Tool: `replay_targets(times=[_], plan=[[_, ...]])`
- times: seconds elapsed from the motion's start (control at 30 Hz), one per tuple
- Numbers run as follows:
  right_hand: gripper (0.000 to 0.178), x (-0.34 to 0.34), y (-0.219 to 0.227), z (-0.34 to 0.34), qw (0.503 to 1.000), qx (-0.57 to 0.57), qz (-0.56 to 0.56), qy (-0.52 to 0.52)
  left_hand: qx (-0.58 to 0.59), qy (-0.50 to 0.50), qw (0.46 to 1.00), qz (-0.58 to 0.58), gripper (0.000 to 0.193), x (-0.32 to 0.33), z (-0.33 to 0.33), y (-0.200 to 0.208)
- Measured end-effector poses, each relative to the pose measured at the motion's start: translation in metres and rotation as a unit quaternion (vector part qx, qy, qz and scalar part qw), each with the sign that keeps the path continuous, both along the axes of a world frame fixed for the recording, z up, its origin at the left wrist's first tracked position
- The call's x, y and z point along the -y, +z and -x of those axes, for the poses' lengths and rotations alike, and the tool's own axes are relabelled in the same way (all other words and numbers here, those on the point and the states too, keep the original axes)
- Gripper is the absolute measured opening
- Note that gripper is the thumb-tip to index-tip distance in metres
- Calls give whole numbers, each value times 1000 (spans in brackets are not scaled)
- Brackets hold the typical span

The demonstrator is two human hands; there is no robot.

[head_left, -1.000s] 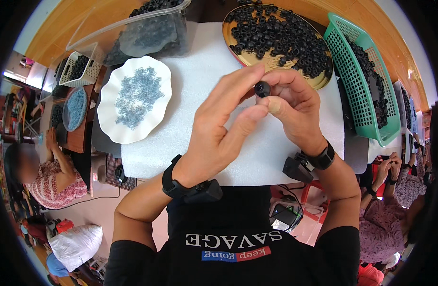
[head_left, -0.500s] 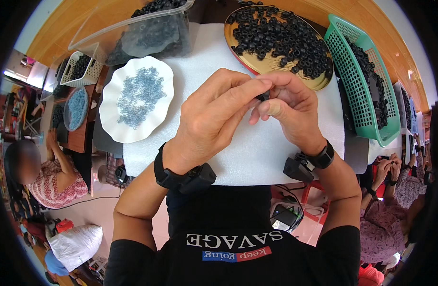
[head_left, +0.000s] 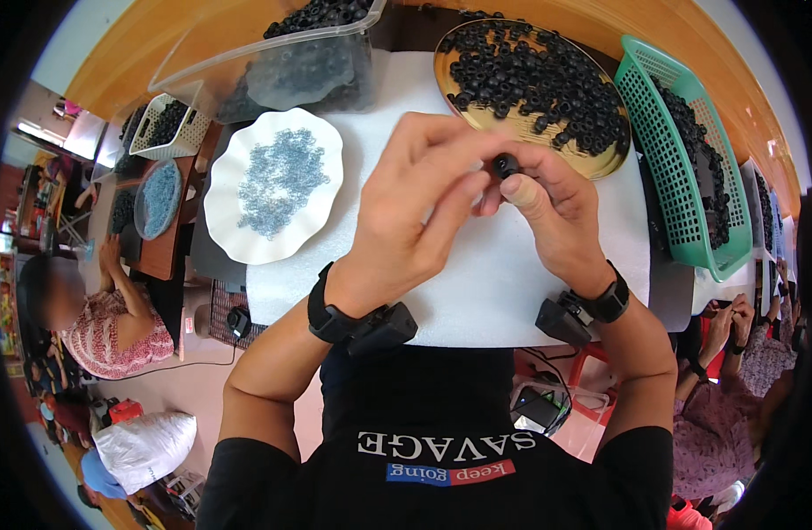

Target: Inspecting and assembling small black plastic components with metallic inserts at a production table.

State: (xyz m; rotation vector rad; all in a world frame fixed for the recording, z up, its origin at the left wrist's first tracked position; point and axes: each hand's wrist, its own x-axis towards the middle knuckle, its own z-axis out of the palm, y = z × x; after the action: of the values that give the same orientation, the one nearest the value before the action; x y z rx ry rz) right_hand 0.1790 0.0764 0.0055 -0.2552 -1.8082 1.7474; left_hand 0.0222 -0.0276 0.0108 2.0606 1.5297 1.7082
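**Pinched at the Fingertips, One Squeeze from a Slip**

Holding a small, rounded, glossy black part (head_left: 505, 164) clamped between thumb and fingers of the right hand (head_left: 556, 208), just right of centre in the upper half of the frame. Poised close beside it with thumb and index finger of the left hand (head_left: 406, 208) parted; too blurred there, so cannot tell any contact with the part. Could lose it by squeezing off-centre on that smooth curve, or by knocking it with the left fingertips. Would then probably drop to the white foam sheet (head_left: 477, 283) below, perhaps rolling toward the lower edge.

Farther out, at upper right, must mind a round gold-coloured tray (head_left: 600, 164) heaped with loose black pieces (head_left: 538, 79): could mix a bounced part among these lookalikes. Beyond, toward the right edge, see a green latticed plastic basket (head_left: 680, 159) of similar pieces. At left of centre, could jolt a white wavy-rimmed plate (head_left: 225, 190) with a careless leftward swing, scattering tiny translucent bluish pieces (head_left: 287, 177).
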Motion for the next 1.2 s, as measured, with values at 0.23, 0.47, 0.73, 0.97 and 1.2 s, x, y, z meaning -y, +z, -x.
replay_targets(times=[0.23,0.47,0.73,0.97,1.2], plan=[[25,7,3,2,997,8,70,37,386,-170,895,147,77,-3,-28,4],[24,6,2,0,1000,-5,-3,7,400,-160,876,218,62,-5,-30,8],[24,11,-2,0,1000,-9,-25,-10,373,-159,900,160,53,-5,-32,-1],[23,12,-3,1,1000,1,-22,-16,339,-141,917,153,46,-6,-30,-9],[20,4,0,5,996,3,-83,-17,353,-131,917,135,44,-8,-32,-3]])
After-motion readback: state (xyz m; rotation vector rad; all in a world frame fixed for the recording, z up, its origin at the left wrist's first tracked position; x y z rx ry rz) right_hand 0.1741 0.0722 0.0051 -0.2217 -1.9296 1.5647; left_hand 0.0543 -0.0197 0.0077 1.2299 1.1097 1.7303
